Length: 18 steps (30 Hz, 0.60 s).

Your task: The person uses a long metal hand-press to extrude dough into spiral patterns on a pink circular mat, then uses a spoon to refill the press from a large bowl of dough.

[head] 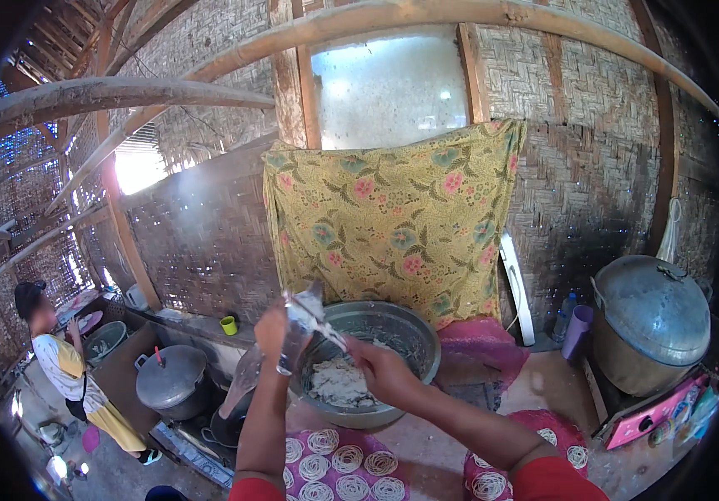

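My left hand point(270, 333) grips a clear plastic bag point(242, 381), whose loose part hangs along my left forearm. Whitish paste shows at the bag's mouth, above my fingers. My right hand point(387, 374) is closed on a paste-smeared utensil point(329, 333), perhaps a spoon or spatula, with its far end against the bag's mouth; its exact shape is blurred. Both hands are over a large grey basin point(429, 325) holding a mound of white dough or batter point(339, 381). Just below the basin, several coiled strand rounds point(347, 458) lie on pink mesh point(377, 440).
At left are a lidded metal pot point(171, 382) and a dark wok point(225, 426). Another person point(68, 369) stands farther left. A big lidded steamer pot point(651, 325), a purple cup point(577, 332) and a plastic bottle point(563, 318) stand at right. Floral cloth point(391, 219) hangs behind the basin.
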Available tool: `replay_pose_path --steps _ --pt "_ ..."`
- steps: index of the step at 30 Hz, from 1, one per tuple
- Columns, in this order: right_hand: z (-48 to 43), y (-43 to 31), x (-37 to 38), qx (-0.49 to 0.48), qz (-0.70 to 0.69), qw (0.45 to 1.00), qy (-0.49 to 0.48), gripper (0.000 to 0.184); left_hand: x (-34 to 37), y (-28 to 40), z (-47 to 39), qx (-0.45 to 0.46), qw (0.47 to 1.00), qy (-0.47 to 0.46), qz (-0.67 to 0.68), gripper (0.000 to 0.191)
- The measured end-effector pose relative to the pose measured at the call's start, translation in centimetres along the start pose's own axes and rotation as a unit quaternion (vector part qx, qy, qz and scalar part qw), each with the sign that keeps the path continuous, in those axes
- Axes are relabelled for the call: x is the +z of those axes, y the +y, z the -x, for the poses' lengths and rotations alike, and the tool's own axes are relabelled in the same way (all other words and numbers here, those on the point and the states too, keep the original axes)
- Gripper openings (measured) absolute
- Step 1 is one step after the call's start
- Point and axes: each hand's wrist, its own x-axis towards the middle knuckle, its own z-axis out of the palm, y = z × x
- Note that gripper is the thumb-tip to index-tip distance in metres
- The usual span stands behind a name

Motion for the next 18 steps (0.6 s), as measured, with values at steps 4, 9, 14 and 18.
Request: replay_pose_path --steps 4,9,14,18 --pt "0.0 0.7 -1.9 0.132 -0.109 0.981 -0.088 0.042 -0.1 -2.4 1.0 -0.014 0.999 0.013 -0.047 0.038" --pt "-0.1 -0.2 -0.9 0.104 -0.091 0.988 -0.074 0.044 1.2 -2.2 1.2 0.041 0.994 0.037 -0.089 0.015" --pt "0.1 -2.9 -1.5 0.185 -0.153 0.959 -0.147 0.043 -1.4 -1.5 1.6 -0.002 0.998 -0.019 -0.065 0.023" --pt "0.4 1.3 1.1 0.336 -0.337 0.858 -0.193 0.041 -4.9 -1.7 2.8 -0.04 0.998 0.013 -0.039 0.044"
